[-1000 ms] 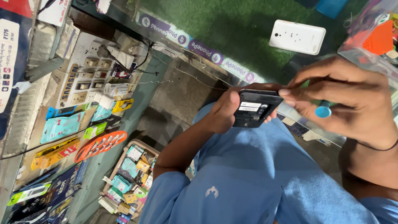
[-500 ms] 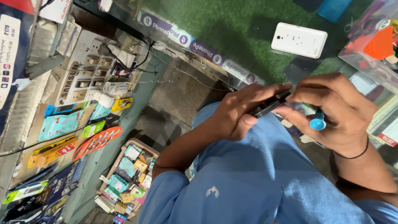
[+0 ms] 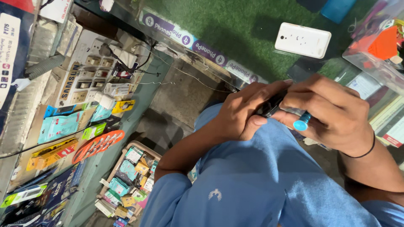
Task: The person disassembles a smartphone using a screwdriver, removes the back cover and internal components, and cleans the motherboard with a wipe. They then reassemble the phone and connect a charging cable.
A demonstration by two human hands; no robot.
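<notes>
Green turf counter (image 3: 235, 33) backs a small black phone (image 3: 270, 107) held edge-on above the lap, its face, visible a second ago, now hidden. Left hand (image 3: 242, 113) and right hand (image 3: 332, 111) curl around it; a blue-capped tool (image 3: 302, 122) pokes from right fingers.

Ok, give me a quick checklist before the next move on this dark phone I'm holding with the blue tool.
1. Left hand has a grip on the dark phone: ok.
2. Right hand holds the blue-handled tool: ok.
3. Tool tip seated on the phone: cannot tell, fingers hide it.
4. Phone face visible for the work: not ok, only its edge shows.
5. White phone lies apart on the green mat, out of the way: ok.
</notes>
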